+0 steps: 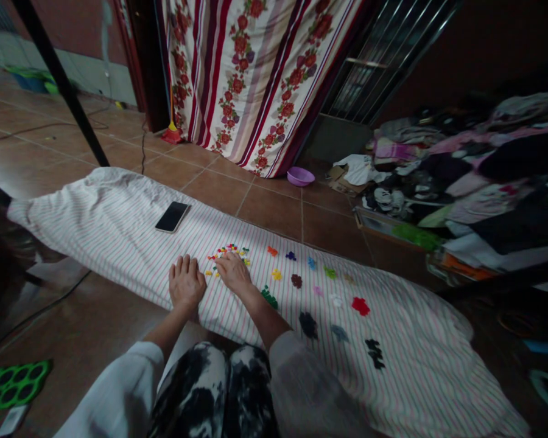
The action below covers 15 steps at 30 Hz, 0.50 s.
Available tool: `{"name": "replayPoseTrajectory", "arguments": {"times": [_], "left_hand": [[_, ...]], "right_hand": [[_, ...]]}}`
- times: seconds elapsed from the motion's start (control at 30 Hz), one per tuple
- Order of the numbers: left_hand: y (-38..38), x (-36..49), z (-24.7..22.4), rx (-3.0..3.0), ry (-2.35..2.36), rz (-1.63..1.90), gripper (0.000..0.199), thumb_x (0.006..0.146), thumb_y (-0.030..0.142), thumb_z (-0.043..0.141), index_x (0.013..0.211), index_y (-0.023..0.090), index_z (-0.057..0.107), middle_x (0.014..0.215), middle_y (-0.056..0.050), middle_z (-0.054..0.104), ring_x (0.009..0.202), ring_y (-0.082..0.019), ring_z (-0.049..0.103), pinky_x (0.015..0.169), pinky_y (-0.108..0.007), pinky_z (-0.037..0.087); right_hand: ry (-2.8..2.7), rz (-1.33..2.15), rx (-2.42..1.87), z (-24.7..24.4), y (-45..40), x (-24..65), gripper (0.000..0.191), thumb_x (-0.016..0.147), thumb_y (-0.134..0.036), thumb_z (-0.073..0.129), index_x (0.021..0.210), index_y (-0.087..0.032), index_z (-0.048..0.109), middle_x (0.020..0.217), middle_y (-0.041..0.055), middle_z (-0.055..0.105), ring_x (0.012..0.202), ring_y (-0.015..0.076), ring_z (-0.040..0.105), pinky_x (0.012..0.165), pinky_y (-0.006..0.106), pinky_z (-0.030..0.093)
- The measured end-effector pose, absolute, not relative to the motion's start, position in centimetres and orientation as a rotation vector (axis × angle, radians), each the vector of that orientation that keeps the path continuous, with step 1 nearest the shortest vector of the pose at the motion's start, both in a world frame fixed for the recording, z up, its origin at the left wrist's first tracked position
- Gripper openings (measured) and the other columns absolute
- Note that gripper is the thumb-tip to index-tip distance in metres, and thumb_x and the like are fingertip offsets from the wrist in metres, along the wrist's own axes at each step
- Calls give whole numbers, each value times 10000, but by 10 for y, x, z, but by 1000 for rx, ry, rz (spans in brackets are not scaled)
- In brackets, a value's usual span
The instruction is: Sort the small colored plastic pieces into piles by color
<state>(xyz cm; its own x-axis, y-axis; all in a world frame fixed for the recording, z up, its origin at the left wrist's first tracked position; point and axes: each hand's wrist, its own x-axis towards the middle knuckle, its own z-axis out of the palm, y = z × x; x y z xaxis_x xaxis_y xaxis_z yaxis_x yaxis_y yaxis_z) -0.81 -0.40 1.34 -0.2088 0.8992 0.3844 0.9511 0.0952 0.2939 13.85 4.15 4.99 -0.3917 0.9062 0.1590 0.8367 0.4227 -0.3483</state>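
Note:
My left hand (186, 283) lies flat on the striped cloth (114, 210), fingers stretched out and nothing in them. Just right of it, my right hand (232, 271) reaches over a ring of small coloured pieces (231, 247), red, yellow, green and pink among them. Its fingers are drawn together at the ring's left side; whatever is between the fingertips is too small to make out, and the palm hides part of the ring. Beyond my right wrist lie sorted heaps of similar pieces, including dark green (269, 296), yellow (276, 274), orange (272, 250), brown (296, 280) and red (360, 306).
A phone (172, 217) rests on the cloth at the upper left. Black pieces (375, 354) lie toward the right. On the tiled floor are a purple basin (300, 176), a clothes pile (479, 164) and a green rack (16, 384). A floral curtain (256, 79) hangs behind.

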Motion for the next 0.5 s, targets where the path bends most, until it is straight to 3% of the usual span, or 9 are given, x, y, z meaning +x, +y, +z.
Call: {"name": "replayPoseTrajectory", "arguments": {"times": [0.27, 0.5], "left_hand": [[-2, -8, 11, -1904, -2246, -746, 434, 829, 243, 388, 1212, 144, 566, 1350, -131, 523, 1311, -274, 394, 1098, -462, 252], [-1, -9, 9, -1897, -2218, -705, 433, 842, 247, 375, 1217, 137, 560, 1348, -131, 524, 1306, -280, 397, 1095, -457, 254]], "right_hand": [[-2357, 234, -1617, 46, 58, 118, 258, 925, -262, 448, 947, -231, 703, 958, 60, 577, 980, 182, 466, 889, 288, 366], [-2252, 251, -1694, 46, 63, 114, 206, 903, -265, 492, 978, -227, 679, 1000, 57, 598, 1004, 185, 474, 898, 281, 354]]}}
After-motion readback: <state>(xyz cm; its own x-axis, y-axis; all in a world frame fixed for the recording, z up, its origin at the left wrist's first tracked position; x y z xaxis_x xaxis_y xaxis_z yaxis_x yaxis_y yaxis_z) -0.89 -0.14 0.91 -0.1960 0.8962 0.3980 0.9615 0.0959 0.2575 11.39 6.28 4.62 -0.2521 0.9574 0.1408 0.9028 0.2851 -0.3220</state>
